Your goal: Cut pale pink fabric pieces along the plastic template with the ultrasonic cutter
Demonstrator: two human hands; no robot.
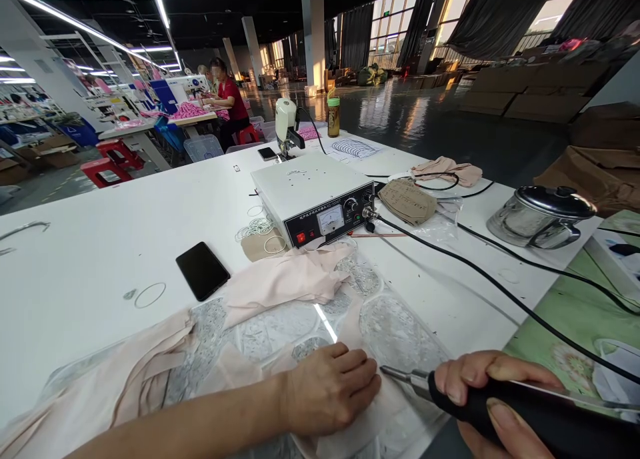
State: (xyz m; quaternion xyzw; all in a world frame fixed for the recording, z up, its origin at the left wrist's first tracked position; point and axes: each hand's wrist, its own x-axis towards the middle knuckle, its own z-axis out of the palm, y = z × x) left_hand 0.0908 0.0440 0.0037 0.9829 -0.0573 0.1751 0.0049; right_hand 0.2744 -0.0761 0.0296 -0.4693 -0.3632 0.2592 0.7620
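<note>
My right hand point(500, 399) is wrapped round the black handle of a handheld ultrasonic welder point(555, 412). Its metal tip points left and ends close beside the fingers of my left hand point(333, 387). Those fingers are curled together on a thin pale pink fabric piece point(367, 419), holding it against a clear patterned mat point(395, 332). Whether the tip touches the cloth I cannot tell. Farther back on the mat lies a folded pink fabric point(287, 276), and a stack of pink fabric pieces point(130, 372) rests to the left.
The welder's power box point(320, 199) stands behind the mat, its black cable point(480, 279) running rightward. A phone point(203, 270), brown paper patterns point(407, 201), a lidded glass pot point(543, 216) and a bottle point(333, 116) are on the white table. Beyond, a person in red point(233, 99) sits at a sewing machine.
</note>
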